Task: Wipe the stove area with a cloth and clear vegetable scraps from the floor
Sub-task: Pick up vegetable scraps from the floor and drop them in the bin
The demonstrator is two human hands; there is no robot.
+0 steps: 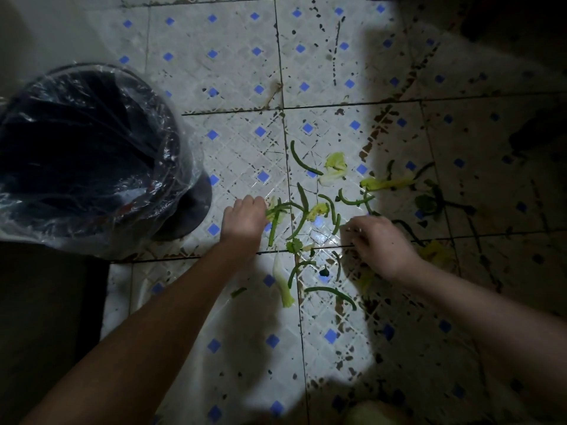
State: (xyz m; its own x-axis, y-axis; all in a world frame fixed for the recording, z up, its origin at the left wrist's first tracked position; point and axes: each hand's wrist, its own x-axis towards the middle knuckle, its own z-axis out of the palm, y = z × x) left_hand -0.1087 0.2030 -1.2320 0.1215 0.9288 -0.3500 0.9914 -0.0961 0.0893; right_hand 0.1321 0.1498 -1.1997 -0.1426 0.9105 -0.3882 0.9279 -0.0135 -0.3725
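Down at floor (pixel 233 56) level, head cam: white tiles w/ blue diamonds and dark stains. Stains are heaviest on the R side, which lies in shadow.

Vegetable scraps (pixel 306 210) are scattered mid-frame, between and beyond both hands. I see curved green beans (pixel 299 159), pale leaf bits (pixel 336 164) and one white stalk (pixel 282 283) nearer me.

L hand (pixel 245 219): fingers curled round a small bunch of the green beans, ends trailing onto the tile.

R hand (pixel 377 240): knuckles up, fingers bent down to the tile just beside a short bean. I can't tell whether it pinches anything.

Hands are apart, w/ scraps lying between them.

Bin (pixel 165 118), dark w/ clear plastic liner (pixel 187 167) draped over the rim, stands L of L hand, near but not touching.

More scraps lie further R in shadow, incl. a yellowish leaf (pixel 386 183). Long bean (pixel 331 292) lies near the stalk, on my side of R hand.
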